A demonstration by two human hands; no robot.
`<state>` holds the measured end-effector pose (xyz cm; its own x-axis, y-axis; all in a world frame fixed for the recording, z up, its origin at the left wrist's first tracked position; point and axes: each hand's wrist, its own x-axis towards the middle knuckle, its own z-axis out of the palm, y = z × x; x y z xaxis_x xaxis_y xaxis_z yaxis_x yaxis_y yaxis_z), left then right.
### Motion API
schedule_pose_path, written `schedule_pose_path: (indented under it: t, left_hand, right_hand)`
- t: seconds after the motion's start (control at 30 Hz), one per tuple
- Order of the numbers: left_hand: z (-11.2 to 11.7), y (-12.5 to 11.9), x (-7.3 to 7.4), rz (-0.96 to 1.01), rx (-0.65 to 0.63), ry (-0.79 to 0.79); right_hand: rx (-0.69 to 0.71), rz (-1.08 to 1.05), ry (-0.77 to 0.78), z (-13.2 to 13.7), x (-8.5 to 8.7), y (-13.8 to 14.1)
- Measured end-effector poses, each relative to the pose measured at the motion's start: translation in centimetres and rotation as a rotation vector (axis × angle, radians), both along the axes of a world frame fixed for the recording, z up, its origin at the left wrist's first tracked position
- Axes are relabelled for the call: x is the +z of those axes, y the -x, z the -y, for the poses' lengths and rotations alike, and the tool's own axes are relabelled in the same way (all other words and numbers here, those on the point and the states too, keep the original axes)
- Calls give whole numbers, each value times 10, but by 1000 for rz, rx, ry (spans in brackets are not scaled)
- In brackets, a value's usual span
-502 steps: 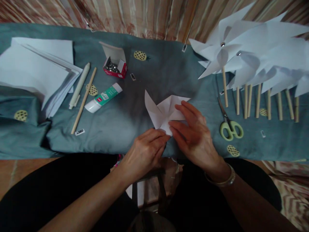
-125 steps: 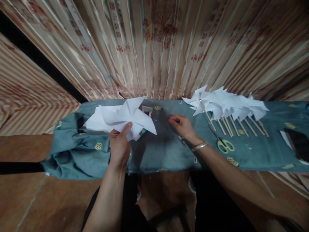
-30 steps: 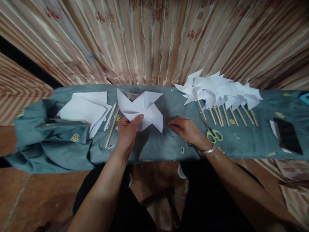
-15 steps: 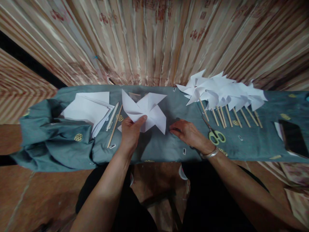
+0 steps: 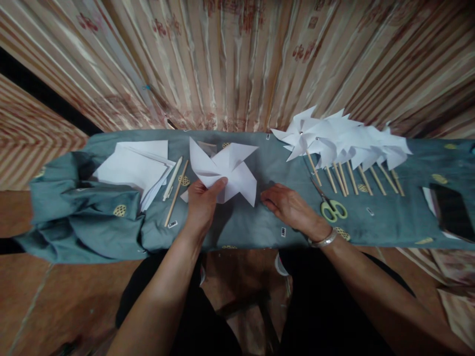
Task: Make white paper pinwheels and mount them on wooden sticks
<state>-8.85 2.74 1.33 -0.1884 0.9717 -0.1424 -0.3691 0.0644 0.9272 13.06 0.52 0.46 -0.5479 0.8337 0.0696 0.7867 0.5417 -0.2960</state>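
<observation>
A white paper pinwheel [image 5: 237, 170] without a stick is pinched in my left hand [image 5: 202, 200], the thumb pressing on its centre where the folded points meet. To the right of it, my right hand [image 5: 285, 205] is closed low over the cloth, fingertips together; whatever they hold, if anything, is hidden. A wooden stick [image 5: 176, 193] and a white pen [image 5: 172, 179] lie left of my left hand. Scissors with green handles [image 5: 334, 210] rest just right of my right hand.
Several finished pinwheels [image 5: 345, 138] on sticks lie in a row at the back right. White paper sheets [image 5: 133, 163] are stacked on the left. A phone [image 5: 452, 210] lies at the far right of the green tablecloth [image 5: 252, 232]. A pleated curtain [image 5: 230, 64] hangs behind.
The pinwheel and my left hand have shifted very slightly to the right. My right hand stays almost where it was, still closed near the cloth.
</observation>
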Motion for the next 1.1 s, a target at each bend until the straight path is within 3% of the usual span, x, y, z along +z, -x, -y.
schedule_pose_path:
  t: [0.4, 0.5, 0.67, 0.8, 0.93, 1.0, 1.1]
  left_hand:
    - [3, -5, 0, 12, -1, -6]
    - [6, -8, 1, -2, -14, -18]
    - [8, -15, 4, 41, -5, -13]
    - [6, -20, 7, 72, -19, -29]
    - [3, -25, 9, -5, -13, -76]
    - [2, -26, 11, -52, -7, -98]
    - [2, -29, 15, -54, 10, -120]
  right_hand:
    - [-72, 5, 15, -1, -3, 6]
    - [-112, 39, 68, -4, 7, 8]
    - [-248, -35, 66, -1, 39, -3]
    - [-431, -344, 19, 4, 46, -12]
    - [-645, -941, 82, -3, 27, -8]
    - [-681, -1186, 150, -8, 18, -3]
    - [-639, -1393, 221, -13, 13, 2]
